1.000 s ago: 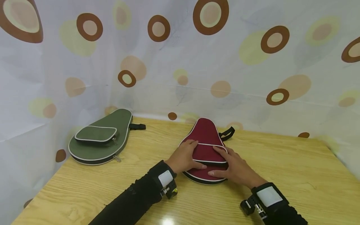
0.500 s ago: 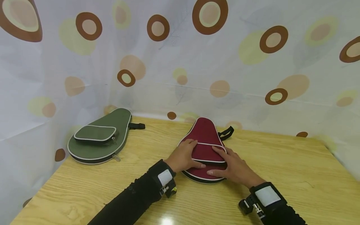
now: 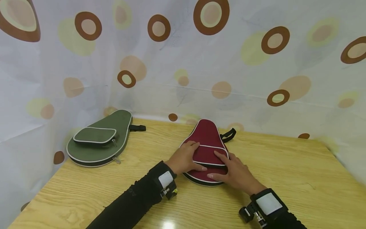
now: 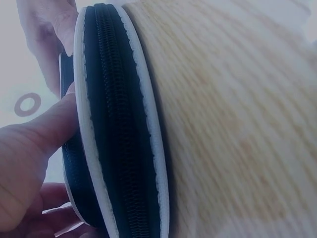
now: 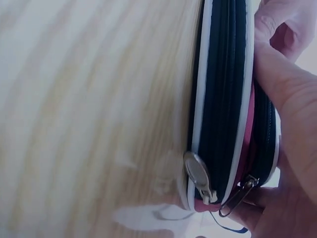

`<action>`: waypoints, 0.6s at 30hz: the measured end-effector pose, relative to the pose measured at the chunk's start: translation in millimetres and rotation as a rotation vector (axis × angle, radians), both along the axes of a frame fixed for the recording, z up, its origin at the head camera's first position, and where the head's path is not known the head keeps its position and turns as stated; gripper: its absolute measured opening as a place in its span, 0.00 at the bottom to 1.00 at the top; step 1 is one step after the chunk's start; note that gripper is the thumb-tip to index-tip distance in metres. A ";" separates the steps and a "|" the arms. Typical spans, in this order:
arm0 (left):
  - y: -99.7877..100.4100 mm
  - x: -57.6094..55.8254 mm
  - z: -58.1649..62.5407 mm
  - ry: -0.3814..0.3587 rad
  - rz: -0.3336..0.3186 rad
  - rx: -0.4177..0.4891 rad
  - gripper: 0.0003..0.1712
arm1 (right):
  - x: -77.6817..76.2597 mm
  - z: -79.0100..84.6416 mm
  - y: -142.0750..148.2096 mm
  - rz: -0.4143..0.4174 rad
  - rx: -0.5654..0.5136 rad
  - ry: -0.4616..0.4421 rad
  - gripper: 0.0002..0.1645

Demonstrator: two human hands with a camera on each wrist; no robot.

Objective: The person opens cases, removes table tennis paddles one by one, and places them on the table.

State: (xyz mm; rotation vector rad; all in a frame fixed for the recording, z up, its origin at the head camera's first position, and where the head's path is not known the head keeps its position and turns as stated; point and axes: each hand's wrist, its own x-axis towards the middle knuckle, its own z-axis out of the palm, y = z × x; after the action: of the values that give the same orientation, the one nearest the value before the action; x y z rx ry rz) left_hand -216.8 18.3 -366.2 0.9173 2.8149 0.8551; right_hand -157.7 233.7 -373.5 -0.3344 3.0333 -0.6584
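A red table tennis bat case (image 3: 204,133) with white piping lies flat on the wooden table, narrow end away from me. My left hand (image 3: 183,159) holds its left side, thumb on the face below the raised pocket (image 3: 207,155). On the other side my right hand (image 3: 238,175) grips around the pocket's right end, with its index finger on top. The left wrist view shows the case's black zipped edge (image 4: 124,129) with the thumb (image 4: 57,121) beside it. Two metal zipper pulls (image 5: 198,171) hang at the case's edge in the right wrist view.
A green bat case (image 3: 100,138) of the same shape lies at the left, its black strap (image 3: 137,128) pointing right. Behind the wooden table (image 3: 286,165) hangs a white curtain (image 3: 183,63) with brown and yellow ovals. A black loop strap (image 3: 228,135) sticks out from the red case.
The head view has shifted slightly, moving the whole scene a little to the left. Both hands keep their places on the red case, and neither case has moved on the table.
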 end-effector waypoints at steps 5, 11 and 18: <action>-2.2 -0.5 1.3 0.007 -0.032 -0.003 0.52 | 4.9 0.2 -4.2 -0.021 -0.001 0.011 0.54; -4.4 -3.9 2.8 -0.027 -0.067 -0.011 0.53 | 12.9 0.4 -11.8 -0.038 0.040 0.065 0.53; 2.5 18.5 3.3 0.150 0.056 -0.135 0.53 | 16.9 4.6 -16.7 -0.044 0.079 0.076 0.53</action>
State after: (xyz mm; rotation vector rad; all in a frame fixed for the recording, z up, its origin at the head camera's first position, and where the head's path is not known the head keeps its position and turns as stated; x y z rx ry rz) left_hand -198.4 20.9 -363.0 0.9238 2.9949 0.6157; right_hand -140.8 217.0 -368.9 -0.2984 3.1369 -0.5382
